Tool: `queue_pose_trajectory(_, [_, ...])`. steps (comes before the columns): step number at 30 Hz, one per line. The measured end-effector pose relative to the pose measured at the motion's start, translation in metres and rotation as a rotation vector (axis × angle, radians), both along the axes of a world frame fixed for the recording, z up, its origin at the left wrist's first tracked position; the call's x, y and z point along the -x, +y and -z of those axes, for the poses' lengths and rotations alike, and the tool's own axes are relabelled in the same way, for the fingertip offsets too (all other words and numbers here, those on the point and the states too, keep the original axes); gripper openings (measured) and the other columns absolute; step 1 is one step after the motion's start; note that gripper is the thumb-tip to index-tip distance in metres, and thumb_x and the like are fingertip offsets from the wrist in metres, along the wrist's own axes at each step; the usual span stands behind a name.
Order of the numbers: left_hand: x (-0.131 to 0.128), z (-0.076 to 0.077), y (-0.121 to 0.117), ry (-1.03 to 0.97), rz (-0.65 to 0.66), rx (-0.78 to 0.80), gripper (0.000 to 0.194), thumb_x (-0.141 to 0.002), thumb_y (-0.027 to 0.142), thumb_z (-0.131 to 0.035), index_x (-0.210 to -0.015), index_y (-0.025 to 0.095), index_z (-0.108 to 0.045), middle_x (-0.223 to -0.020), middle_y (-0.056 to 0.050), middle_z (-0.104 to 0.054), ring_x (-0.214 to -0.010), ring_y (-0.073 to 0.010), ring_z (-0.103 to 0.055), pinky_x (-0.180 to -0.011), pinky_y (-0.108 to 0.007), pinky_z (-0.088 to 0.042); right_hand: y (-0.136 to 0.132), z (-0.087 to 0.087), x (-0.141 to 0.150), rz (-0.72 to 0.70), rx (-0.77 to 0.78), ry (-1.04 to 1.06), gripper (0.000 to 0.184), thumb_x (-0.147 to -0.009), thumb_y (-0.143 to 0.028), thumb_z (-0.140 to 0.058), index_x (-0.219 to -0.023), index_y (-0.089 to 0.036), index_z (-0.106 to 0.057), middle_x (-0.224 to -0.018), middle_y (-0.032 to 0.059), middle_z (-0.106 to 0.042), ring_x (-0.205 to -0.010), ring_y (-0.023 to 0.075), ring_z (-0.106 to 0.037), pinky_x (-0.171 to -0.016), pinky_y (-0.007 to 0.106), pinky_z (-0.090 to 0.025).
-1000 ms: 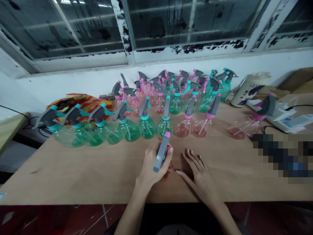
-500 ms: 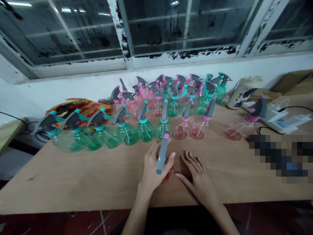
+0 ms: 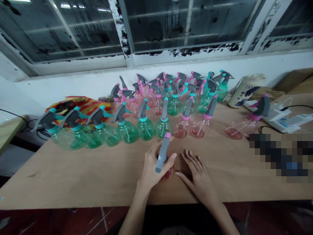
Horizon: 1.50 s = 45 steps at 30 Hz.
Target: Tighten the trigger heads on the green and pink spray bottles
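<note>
My left hand point(image 3: 153, 166) is wrapped round the neck of a pink spray bottle point(image 3: 168, 174), whose grey trigger head with a pink nozzle points away from me. The bottle stands on the table near the front edge, its body mostly hidden by the hand. Flat on the tabletop to the right lies my right hand point(image 3: 198, 176), fingers stretched out, its thumb tip close to the bottle's base. Just beyond my left hand stands a green spray bottle point(image 3: 163, 128), beside two pink spray bottles point(image 3: 181, 130).
A row of green spray bottles point(image 3: 128, 132) runs left, with many more bottles point(image 3: 174, 106) behind. At right are a lone pink bottle point(image 3: 241, 127), a printed cup point(image 3: 244, 91) and a white power strip point(image 3: 281, 119). A red-yellow bag point(image 3: 85, 102) lies back left, below the window.
The view has shifted slightly. My left hand keeps its grip on the pink spray bottle, whose head is tilted a little more to the right. The right hand stays flat.
</note>
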<state>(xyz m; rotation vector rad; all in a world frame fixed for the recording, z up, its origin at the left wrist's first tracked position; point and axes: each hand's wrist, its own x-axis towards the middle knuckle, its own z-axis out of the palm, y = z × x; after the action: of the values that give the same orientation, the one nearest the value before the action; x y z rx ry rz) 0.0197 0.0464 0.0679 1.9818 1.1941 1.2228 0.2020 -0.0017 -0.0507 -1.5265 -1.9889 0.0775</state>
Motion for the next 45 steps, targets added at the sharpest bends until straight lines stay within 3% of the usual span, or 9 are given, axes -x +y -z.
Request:
queue_pose_trajectory(8, [-0.002, -0.005, -0.001, 0.030, -0.024, 0.006, 0.024, -0.086, 0.024, -0.060, -0.109, 0.022, -0.064, -0.105, -0.006, -0.073, -0.099, -0.0235, -0.069, -0.088, -0.037, -0.054, 0.000, 0.001, 0.000, 0.008, -0.009, 0.012, 0.067, -0.092, -0.052, -0.051, -0.147, -0.018, -0.035, -0.145, 0.0157, -0.049, -0.137, 0.0292, -0.042, -0.112, 0.057, -0.032])
queue_pose_trajectory(12, [-0.003, -0.011, -0.001, 0.087, -0.040, 0.000, 0.014, -0.088, 0.023, -0.055, -0.100, 0.022, -0.063, -0.083, -0.003, -0.072, -0.082, -0.0216, -0.072, -0.077, -0.034, -0.057, 0.001, 0.002, 0.002, 0.004, -0.006, 0.033, 0.066, -0.092, -0.051, -0.052, -0.146, -0.018, -0.037, -0.145, 0.0152, -0.050, -0.137, 0.0295, -0.042, -0.112, 0.058, -0.033])
queue_pose_trajectory(15, [-0.004, -0.013, -0.001, 0.099, -0.009, 0.017, 0.010, -0.089, 0.024, -0.053, -0.095, 0.022, -0.060, -0.080, -0.002, -0.070, -0.073, -0.0196, -0.071, -0.071, -0.032, -0.056, 0.001, 0.001, 0.001, -0.012, -0.002, 0.067, 0.064, -0.091, -0.050, -0.053, -0.146, -0.019, -0.037, -0.144, 0.0148, -0.051, -0.137, 0.0296, -0.042, -0.112, 0.059, -0.032])
queue_pose_trajectory(23, [-0.008, -0.013, -0.003, 0.093, 0.036, 0.050, 0.009, -0.090, 0.025, -0.052, -0.082, 0.022, -0.056, -0.071, 0.000, -0.066, -0.067, -0.0185, -0.069, -0.064, -0.030, -0.053, -0.019, -0.028, -0.016, -0.176, 0.311, 0.257, 0.077, -0.087, -0.050, -0.059, -0.152, -0.032, -0.022, -0.152, 0.0065, -0.042, -0.137, 0.0253, -0.042, -0.109, 0.052, -0.040])
queue_pose_trajectory(26, [-0.009, -0.011, -0.002, 0.090, 0.036, 0.028, 0.008, -0.090, 0.028, -0.055, -0.089, 0.021, -0.059, -0.082, -0.003, -0.069, -0.079, -0.0209, -0.070, -0.073, -0.034, -0.054, -0.025, -0.040, -0.009, -0.211, 0.361, 0.331, 0.085, -0.084, -0.053, -0.062, -0.153, -0.033, -0.016, -0.155, 0.0073, -0.036, -0.140, 0.0257, -0.037, -0.109, 0.050, -0.041])
queue_pose_trajectory(29, [-0.014, -0.005, 0.000, 0.036, 0.060, -0.024, 0.024, -0.087, 0.034, -0.062, -0.107, 0.021, -0.060, -0.108, -0.008, -0.068, -0.105, -0.0250, -0.066, -0.092, -0.041, -0.050, -0.026, -0.049, 0.005, -0.184, 0.340, 0.347, 0.086, -0.083, -0.053, -0.062, -0.152, -0.030, -0.016, -0.156, 0.0102, -0.035, -0.141, 0.0270, -0.035, -0.110, 0.050, -0.040])
queue_pose_trajectory(36, [-0.028, 0.005, -0.002, -0.105, 0.228, 0.101, 0.063, -0.075, 0.044, -0.075, -0.128, 0.021, -0.049, -0.128, -0.012, -0.056, -0.119, -0.0293, -0.055, -0.102, -0.048, -0.043, -0.020, -0.058, 0.021, -0.144, 0.273, 0.409, 0.078, -0.080, -0.049, -0.069, -0.144, -0.028, -0.031, -0.144, 0.0123, -0.047, -0.134, 0.0319, -0.044, -0.106, 0.055, -0.042])
queue_pose_trajectory(40, [-0.034, 0.008, -0.003, -0.140, 0.315, 0.153, 0.080, -0.072, 0.044, -0.077, -0.139, 0.027, -0.036, -0.140, -0.012, -0.045, -0.128, -0.0326, -0.048, -0.106, -0.052, -0.039, -0.014, -0.070, 0.015, -0.141, 0.251, 0.456, 0.064, -0.081, -0.039, -0.069, -0.136, -0.028, -0.039, -0.127, 0.0098, -0.057, -0.119, 0.0303, -0.055, -0.097, 0.053, -0.048])
queue_pose_trajectory(45, [-0.039, 0.010, -0.004, -0.126, 0.364, 0.194, 0.097, -0.070, 0.043, -0.079, -0.147, 0.028, -0.023, -0.152, -0.014, -0.033, -0.139, -0.0356, -0.034, -0.114, -0.057, -0.028, -0.007, -0.087, -0.014, -0.143, 0.270, 0.317, 0.048, -0.080, -0.043, -0.066, -0.121, -0.025, -0.049, -0.108, 0.0084, -0.062, -0.100, 0.0289, -0.062, -0.085, 0.050, -0.054])
